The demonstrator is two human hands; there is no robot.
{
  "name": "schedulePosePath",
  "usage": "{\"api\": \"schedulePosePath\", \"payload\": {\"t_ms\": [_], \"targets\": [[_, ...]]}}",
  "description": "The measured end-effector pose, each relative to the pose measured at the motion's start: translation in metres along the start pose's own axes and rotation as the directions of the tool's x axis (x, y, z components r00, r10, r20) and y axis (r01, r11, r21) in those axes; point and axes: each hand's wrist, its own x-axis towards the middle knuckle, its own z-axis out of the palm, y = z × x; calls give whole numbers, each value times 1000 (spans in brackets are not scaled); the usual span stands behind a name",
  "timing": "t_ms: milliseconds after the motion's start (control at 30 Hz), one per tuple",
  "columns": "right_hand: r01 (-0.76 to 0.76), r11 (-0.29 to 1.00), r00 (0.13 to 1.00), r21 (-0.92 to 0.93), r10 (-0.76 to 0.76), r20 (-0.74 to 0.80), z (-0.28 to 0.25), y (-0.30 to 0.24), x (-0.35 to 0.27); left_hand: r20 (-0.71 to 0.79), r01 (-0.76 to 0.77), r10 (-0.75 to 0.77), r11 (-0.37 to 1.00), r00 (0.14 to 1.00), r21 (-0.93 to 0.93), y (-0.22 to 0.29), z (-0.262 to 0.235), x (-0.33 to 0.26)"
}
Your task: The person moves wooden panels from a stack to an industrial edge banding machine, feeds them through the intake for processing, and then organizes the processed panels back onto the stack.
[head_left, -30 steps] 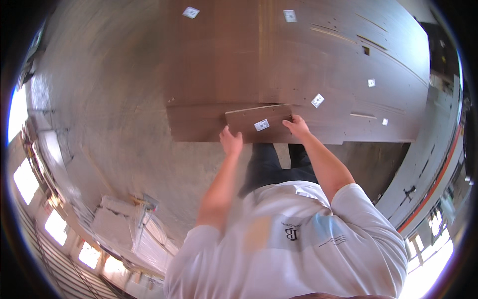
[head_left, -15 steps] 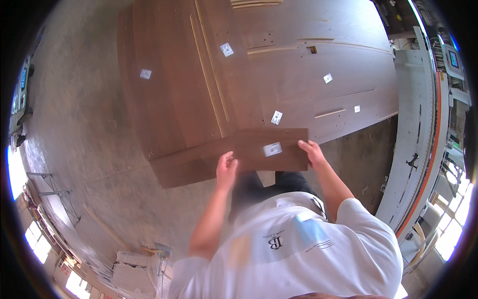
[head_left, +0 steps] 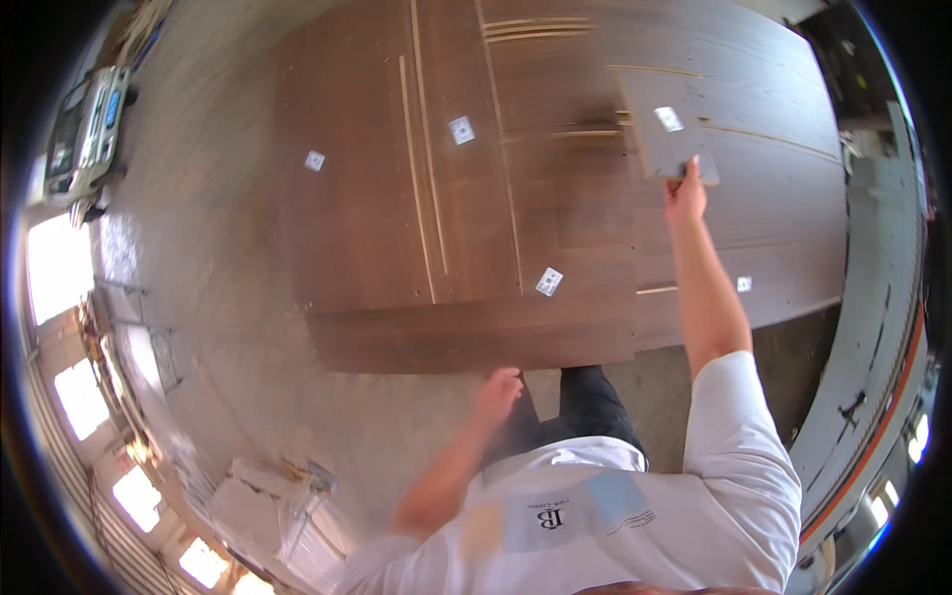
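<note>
My right hand (head_left: 686,198) grips the near edge of a small brown board (head_left: 650,129), thumb on top. The board bears a white label (head_left: 668,119) and is over the far right part of the brown panels; whether it touches them I cannot tell. My left hand (head_left: 499,393), somewhat blurred, is just off the near edge of a long narrow brown board (head_left: 436,340). Its fingers are curled in, and nothing shows in them. The long board lies along the front of the large brown panel (head_left: 347,218).
More labelled panels, some grooved, such as the right-hand panel (head_left: 764,213), spread beside the large one. A long machine (head_left: 863,367) with an orange strip stands at the right. A vehicle (head_left: 87,139) is at far left; wrapped stacks (head_left: 260,506) are at lower left.
My right hand has carried the small labelled board from the near edge away to the far right and turned it. My left hand has moved back toward my body and right, off the boards.
</note>
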Motion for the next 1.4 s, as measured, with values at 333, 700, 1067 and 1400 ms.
{"api": "schedulePosePath", "payload": {"t_ms": [333, 700, 1067, 1400], "targets": [[-72, 996, 993, -43, 76, 94, -3, -17, 116, -4, 28, -29, 979, 1000, -200, -18, 30, -4], [486, 371, 824, -791, 107, 557, -5, 121, -21, -792, 167, 121, 948, 598, 272, -20, -311, 131], [481, 8, 831, -877, 315, 458, 135, 204, -149, -839, 405, 239, 790, 489, 460, -37, -441, 187], [382, 26, 923, -924, 46, 383, 109, 231, -190, -802, 282, 250, 845, 542, 454, -45, -468, 177]]}}
